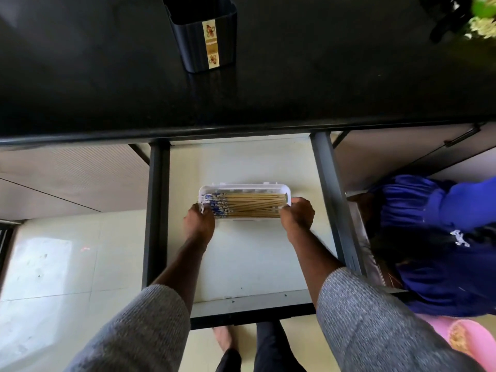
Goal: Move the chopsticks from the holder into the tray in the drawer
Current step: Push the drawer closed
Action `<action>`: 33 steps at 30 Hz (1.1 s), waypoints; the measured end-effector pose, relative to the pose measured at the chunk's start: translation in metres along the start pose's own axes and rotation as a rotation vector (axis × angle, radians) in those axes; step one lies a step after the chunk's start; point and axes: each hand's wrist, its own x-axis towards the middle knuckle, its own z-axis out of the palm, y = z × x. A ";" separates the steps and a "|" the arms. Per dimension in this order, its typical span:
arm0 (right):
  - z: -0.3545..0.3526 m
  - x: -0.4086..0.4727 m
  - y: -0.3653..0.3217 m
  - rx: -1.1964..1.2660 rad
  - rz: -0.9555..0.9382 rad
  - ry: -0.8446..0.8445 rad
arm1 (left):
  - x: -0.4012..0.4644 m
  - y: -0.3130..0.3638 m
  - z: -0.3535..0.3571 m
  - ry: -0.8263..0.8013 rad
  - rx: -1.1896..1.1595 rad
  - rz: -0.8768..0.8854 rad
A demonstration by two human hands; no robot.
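A white plastic tray (243, 188) lies crosswise in the open drawer (249, 259). A bundle of wooden chopsticks (255, 205) with blue-and-white patterned ends fills it, the patterned ends at the left. My left hand (199, 222) grips the tray's left end and my right hand (297, 216) grips its right end, fingers curled over the rim. The dark chopstick holder (204, 36), with a cream flowered label, stands on the black countertop (107, 76) above; nothing shows in its opening.
The drawer has dark side rails (157, 210) and a pale floor. A person in blue clothing (442, 237) crouches close at the right of the drawer. Cabinet fronts (69, 178) flank the drawer. Flowers (483, 20) sit at the counter's far right.
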 end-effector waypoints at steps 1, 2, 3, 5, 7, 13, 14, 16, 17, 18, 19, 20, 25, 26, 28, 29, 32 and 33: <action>-0.002 0.006 -0.004 0.002 -0.019 0.004 | 0.006 0.002 0.000 -0.037 0.011 0.034; -0.005 0.012 -0.007 0.002 -0.033 0.009 | 0.010 0.006 -0.001 -0.084 0.035 0.062; -0.007 0.017 -0.010 0.003 -0.036 0.008 | 0.015 0.007 -0.002 -0.126 0.069 0.087; -0.010 0.025 -0.010 0.001 -0.039 -0.012 | 0.023 0.007 -0.004 -0.176 0.125 0.117; -0.013 0.025 -0.005 0.004 -0.064 -0.014 | 0.023 0.008 -0.006 -0.190 0.155 0.135; -0.018 -0.019 0.009 0.042 -0.281 0.065 | -0.030 0.012 -0.018 -0.191 0.216 0.337; -0.019 -0.031 0.012 0.056 -0.349 0.063 | -0.043 0.012 -0.021 -0.214 0.247 0.377; -0.024 -0.064 0.022 0.081 -0.487 0.062 | -0.073 0.007 -0.024 -0.244 0.300 0.461; -0.028 -0.081 0.028 0.094 -0.556 0.072 | -0.089 0.004 -0.026 -0.245 0.297 0.497; -0.031 -0.098 0.034 0.104 -0.627 0.090 | -0.108 0.001 -0.029 -0.244 0.275 0.531; -0.035 -0.113 0.039 0.109 -0.690 0.105 | -0.127 -0.003 -0.031 -0.243 0.237 0.579; -0.040 -0.129 0.046 0.113 -0.745 0.116 | -0.150 -0.009 -0.036 -0.246 0.198 0.661; -0.066 -0.203 0.090 0.120 -0.919 0.119 | -0.239 -0.068 -0.053 -0.197 0.136 1.136; -0.068 -0.213 0.101 0.106 -0.950 0.092 | -0.246 -0.079 -0.052 -0.201 0.168 1.159; -0.063 -0.225 0.126 0.017 -1.002 0.024 | -0.247 -0.099 -0.043 -0.238 0.264 1.146; -0.058 -0.226 0.139 -0.052 -1.012 -0.007 | -0.244 -0.106 -0.037 -0.262 0.317 1.128; -0.044 -0.222 0.171 -0.239 -0.981 -0.128 | -0.237 -0.123 -0.013 -0.353 0.581 1.064; -0.039 -0.219 0.178 -0.301 -0.975 -0.166 | -0.238 -0.128 -0.006 -0.386 0.694 1.033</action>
